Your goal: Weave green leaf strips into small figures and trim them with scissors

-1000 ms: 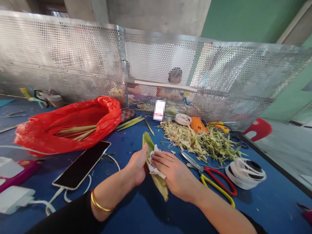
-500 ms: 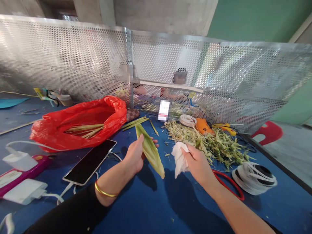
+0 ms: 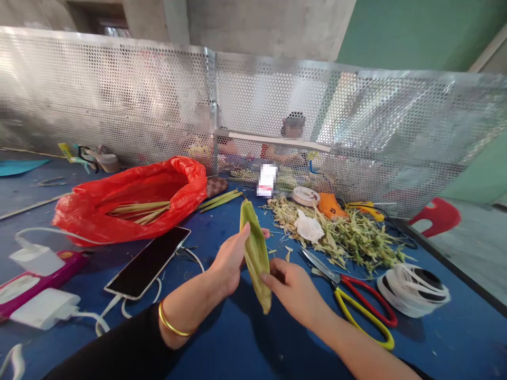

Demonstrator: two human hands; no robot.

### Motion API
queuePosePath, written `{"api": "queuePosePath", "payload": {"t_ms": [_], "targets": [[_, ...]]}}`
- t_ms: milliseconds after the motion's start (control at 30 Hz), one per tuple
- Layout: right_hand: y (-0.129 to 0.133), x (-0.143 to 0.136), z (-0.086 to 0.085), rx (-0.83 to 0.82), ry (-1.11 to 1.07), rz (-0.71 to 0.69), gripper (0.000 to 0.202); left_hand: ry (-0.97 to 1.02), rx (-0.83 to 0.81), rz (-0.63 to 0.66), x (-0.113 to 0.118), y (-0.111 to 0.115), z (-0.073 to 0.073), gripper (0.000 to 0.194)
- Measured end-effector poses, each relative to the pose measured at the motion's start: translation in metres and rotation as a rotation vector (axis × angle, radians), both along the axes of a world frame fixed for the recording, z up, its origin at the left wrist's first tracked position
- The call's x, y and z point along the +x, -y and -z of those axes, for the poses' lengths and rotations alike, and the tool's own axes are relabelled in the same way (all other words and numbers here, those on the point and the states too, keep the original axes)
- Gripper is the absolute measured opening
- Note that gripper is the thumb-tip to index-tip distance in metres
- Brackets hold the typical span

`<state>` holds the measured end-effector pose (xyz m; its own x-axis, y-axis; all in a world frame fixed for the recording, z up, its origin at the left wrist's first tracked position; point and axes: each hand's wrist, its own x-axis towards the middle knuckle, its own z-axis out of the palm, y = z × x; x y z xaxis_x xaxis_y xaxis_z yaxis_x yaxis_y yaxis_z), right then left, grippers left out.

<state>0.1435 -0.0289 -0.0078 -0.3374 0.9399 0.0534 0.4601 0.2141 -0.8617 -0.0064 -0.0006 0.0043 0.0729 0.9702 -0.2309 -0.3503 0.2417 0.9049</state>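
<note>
A long yellow-green leaf, like a husk [image 3: 256, 253], curls lengthwise into a trough shape and hangs above the blue table [image 3: 214, 348]. My left hand [image 3: 233, 253] grips its left side, thumb on the near face and fingers behind. Lower down, my right hand [image 3: 291, 287] pinches its right edge between thumb and fingers. A crumpled white tissue [image 3: 309, 227] lies on the heap of plant scraps [image 3: 356, 237] beyond my right hand. Scissors [image 3: 344, 287] with one red and one yellow handle lie to the right of that hand.
At left stand a red plastic bag [image 3: 95, 216] with stalks inside, a phone [image 3: 148, 264] and white chargers [image 3: 45, 309] with cables. White ribbon [image 3: 414, 290] sits at right. A perforated metal screen [image 3: 158, 105] runs along the back, with people behind it.
The white tissue has left my right hand and now lies on the plant scraps. My right hand has moved left onto the leaf, which stands more upright. The scissors are uncovered.
</note>
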Motion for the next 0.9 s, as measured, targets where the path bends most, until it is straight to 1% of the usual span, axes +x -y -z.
{"api": "queuePosePath", "payload": {"t_ms": [33, 100, 167, 233, 300, 433, 533, 600, 700, 767, 833, 900], "targets": [[0.001, -0.003, 0.003, -0.018, -0.022, 0.013, 0.02, -0.018, 0.017, 0.016, 0.0, 0.001, 0.0, 0.044], [-0.001, -0.002, 0.005, 0.015, -0.028, 0.111, 0.022, -0.11, 0.052, 0.042, 0.002, 0.002, 0.0, 0.041], [-0.007, 0.004, 0.004, 0.065, -0.004, 0.228, 0.025, -0.247, 0.063, 0.069, 0.005, 0.004, 0.0, 0.037], [-0.012, 0.01, 0.002, 0.093, -0.003, 0.299, 0.028, -0.333, 0.048, 0.101, 0.008, 0.005, 0.001, 0.034], [-0.016, 0.013, 0.002, 0.076, -0.091, 0.314, 0.031, -0.319, 0.036, 0.138, 0.009, 0.005, 0.002, 0.031], [-0.018, 0.012, 0.005, -0.129, -0.431, 0.283, 0.035, -0.212, -0.029, 0.163, 0.008, 0.003, 0.004, 0.03], [-0.018, 0.011, 0.005, -0.229, -0.546, 0.272, 0.039, -0.177, -0.056, 0.149, 0.008, 0.003, 0.005, 0.029], [-0.016, 0.01, 0.001, -0.267, -0.533, 0.246, 0.039, -0.163, -0.049, 0.103, 0.008, 0.003, 0.006, 0.027], [-0.011, 0.008, -0.005, -0.377, -0.414, 0.152, 0.036, -0.167, -0.039, 0.007, 0.009, 0.001, 0.008, 0.023], [-0.009, 0.007, -0.006, -0.43, -0.341, 0.116, 0.031, -0.179, -0.02, -0.017, 0.009, 0.0, 0.009, 0.023], [-0.01, 0.007, -0.006, -0.41, -0.282, 0.14, 0.025, -0.199, -0.003, -0.01, 0.009, -0.001, 0.01, 0.023], [-0.013, 0.011, -0.004, -0.322, -0.195, 0.192, 0.02, -0.264, 0.021, -0.018, 0.008, 0.001, 0.009, 0.023]]}}
